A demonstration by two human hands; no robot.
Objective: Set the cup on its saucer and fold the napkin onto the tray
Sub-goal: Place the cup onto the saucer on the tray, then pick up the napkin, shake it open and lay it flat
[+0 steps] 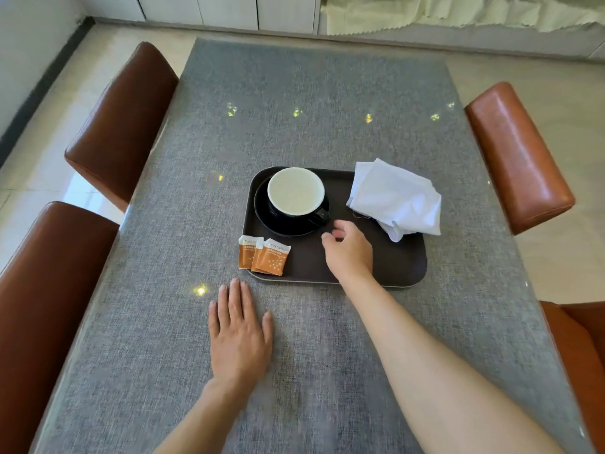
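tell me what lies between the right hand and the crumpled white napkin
Nothing: in the head view only bare dark brown plastic tray separates the right hand from the crumpled white cloth napkin.

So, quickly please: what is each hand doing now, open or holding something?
Left hand: open, flat on the table, holding nothing.
Right hand: over the tray, fingers loosely curled, holding nothing.
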